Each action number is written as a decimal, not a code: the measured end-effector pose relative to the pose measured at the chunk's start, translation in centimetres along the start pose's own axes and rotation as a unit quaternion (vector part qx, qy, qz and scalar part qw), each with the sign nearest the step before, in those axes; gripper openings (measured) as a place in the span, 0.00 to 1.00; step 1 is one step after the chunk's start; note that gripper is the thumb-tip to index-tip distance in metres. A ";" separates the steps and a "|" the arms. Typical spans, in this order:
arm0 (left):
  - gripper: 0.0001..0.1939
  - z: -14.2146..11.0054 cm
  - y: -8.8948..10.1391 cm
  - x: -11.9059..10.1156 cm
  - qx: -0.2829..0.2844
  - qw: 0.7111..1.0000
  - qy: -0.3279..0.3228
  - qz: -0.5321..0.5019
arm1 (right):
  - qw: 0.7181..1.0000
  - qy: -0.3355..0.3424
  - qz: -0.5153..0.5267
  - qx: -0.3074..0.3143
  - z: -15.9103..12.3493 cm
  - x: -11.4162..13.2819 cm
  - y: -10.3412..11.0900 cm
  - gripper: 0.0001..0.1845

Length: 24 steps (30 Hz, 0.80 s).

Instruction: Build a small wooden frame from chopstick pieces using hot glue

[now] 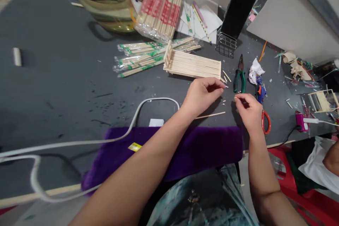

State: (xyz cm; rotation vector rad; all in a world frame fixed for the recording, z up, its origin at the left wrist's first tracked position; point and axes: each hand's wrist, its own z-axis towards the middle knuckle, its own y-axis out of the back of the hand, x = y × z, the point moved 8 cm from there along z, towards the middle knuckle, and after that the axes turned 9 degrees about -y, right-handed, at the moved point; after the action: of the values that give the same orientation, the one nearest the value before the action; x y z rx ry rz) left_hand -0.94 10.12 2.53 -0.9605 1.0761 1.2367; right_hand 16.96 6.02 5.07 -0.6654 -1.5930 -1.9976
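Observation:
My left hand (204, 94) is closed in a pinch, with the pale end of a short wooden stick piece (226, 86) showing at its fingertips. To its right my right hand (249, 111) also pinches, its thumb and forefinger together; whatever lies between them is too small to name. Just beyond my left hand is a small slatted frame made of wooden sticks (196, 64), with a raised end on the left. Several short cut stick pieces (226, 76) are scattered by its right end. A longer thin stick (210, 115) lies below my left hand.
Green-handled pliers (239, 77), a blue glue gun (261, 91) and an orange handle loop (266, 122) lie near my right hand. Behind are wrapped chopsticks (148, 56), red-banded chopstick packs (159, 9) and a phone (239, 7) on a wire stand. A white cable (137, 111) crosses purple cloth (212, 148).

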 end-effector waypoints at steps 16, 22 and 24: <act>0.10 -1.0 -2.9 0.5 0.158 0.906 -0.081 0.385 | 0.989 0.054 -0.079 0.115 0.6 -0.9 -3.4 0.11; 0.11 -1.4 -3.7 0.3 0.179 0.877 -0.113 0.432 | 0.993 0.013 -0.072 0.092 0.7 -1.6 -2.9 0.06; 0.11 -1.4 -3.8 0.2 0.178 0.875 -0.125 0.433 | 0.994 0.005 -0.061 0.095 0.7 -1.6 -2.8 0.05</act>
State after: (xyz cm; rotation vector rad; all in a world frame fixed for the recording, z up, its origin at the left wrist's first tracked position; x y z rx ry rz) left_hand 2.71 8.38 2.01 0.0241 1.5178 1.7235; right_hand 16.38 7.33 2.08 -0.4946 -1.8276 -1.8985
